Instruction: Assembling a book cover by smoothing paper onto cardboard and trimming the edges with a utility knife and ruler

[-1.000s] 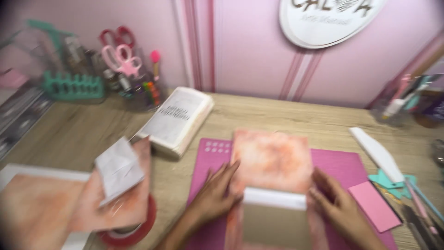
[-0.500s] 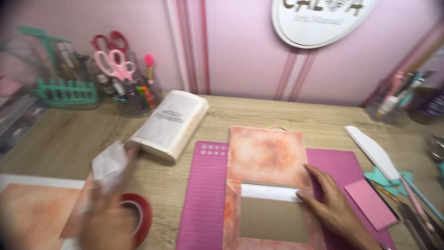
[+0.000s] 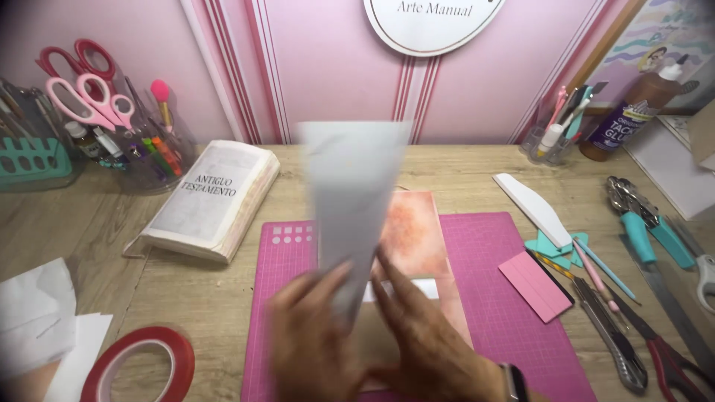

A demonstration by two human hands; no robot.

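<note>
Hands (image 3: 372, 342) blurred | white sheet (image 3: 350, 201) hides marbled paper (image 3: 413, 234) | mat (image 3: 506, 298)

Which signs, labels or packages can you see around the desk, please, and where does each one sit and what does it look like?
Sign: on the pink striped wall, top centre; oval, white with a dark red rim.
Glue bottle: back right of the desk; brown with a white nozzle and a purple label.
Book: left of the pink cutting mat; thick, pale cover with dark lettering.
Illustrated picture: top right corner; pastel wavy colours.
</note>
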